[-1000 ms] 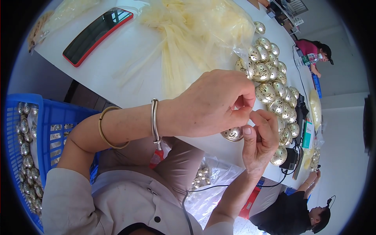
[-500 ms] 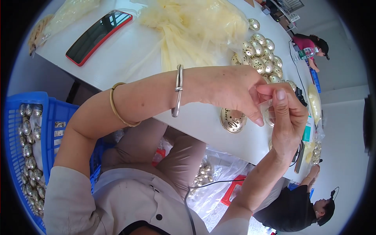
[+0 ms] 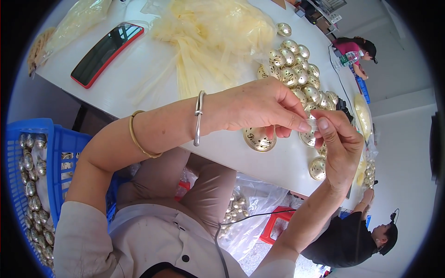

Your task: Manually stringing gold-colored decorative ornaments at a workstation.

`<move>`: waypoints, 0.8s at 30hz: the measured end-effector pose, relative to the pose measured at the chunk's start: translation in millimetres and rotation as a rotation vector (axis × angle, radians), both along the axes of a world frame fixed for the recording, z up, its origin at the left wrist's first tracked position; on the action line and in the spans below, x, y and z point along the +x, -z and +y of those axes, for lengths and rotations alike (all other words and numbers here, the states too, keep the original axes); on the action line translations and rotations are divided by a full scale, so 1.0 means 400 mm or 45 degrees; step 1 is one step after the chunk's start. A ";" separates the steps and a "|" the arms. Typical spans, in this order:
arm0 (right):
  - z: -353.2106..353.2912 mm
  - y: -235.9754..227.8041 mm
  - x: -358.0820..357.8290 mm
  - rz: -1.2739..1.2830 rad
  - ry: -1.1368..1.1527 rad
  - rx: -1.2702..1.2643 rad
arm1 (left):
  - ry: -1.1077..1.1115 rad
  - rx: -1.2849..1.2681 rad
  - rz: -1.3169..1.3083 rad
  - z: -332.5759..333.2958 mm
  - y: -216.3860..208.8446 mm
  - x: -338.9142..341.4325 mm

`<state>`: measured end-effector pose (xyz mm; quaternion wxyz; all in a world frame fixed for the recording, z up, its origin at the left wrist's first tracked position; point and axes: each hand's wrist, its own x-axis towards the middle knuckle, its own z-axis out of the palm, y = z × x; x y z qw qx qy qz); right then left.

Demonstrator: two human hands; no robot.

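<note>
My left hand [image 3: 262, 104], with a silver bangle at the wrist, reaches across over the white table. Between thumb and finger it pinches one end of a small clear strip [image 3: 312, 123]. The fingers of my right hand [image 3: 340, 146] are closed on the strip's other end, so it spans the short gap between both hands. Just below my left fingers rests a gold ball ornament [image 3: 259, 140] with black lettering, partly covered by them. Another gold ball [image 3: 318, 168] lies beside my right hand. Behind the hands is a pile of similar balls [image 3: 300, 75].
Pale yellow netting [image 3: 204, 60] lies in clear plastic at the table's far side, with a red-edged phone [image 3: 106, 55] to its left. A blue crate [image 3: 55, 162] of gold balls stands at my left. Two people sit on the right, one in a black shirt [image 3: 343, 241].
My hands have come slightly apart, and the clear strip now shows stretched between their fingertips. The whole view has shifted, so the table and pile appear further left.
</note>
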<state>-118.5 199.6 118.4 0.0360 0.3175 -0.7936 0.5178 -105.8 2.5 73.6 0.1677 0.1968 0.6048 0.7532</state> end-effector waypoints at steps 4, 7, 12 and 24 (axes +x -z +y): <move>0.003 -0.003 0.012 -0.067 0.003 -0.127 | 0.003 0.043 0.029 0.000 -0.005 -0.001; 0.007 0.001 0.023 -0.056 0.023 -0.110 | 0.010 0.055 0.075 -0.001 -0.004 -0.005; 0.010 -0.004 0.033 -0.057 0.083 -0.205 | -0.087 -0.027 0.108 -0.010 -0.021 0.002; -0.014 -0.003 0.061 0.078 0.129 -0.135 | -0.168 -0.049 0.241 -0.014 -0.026 0.008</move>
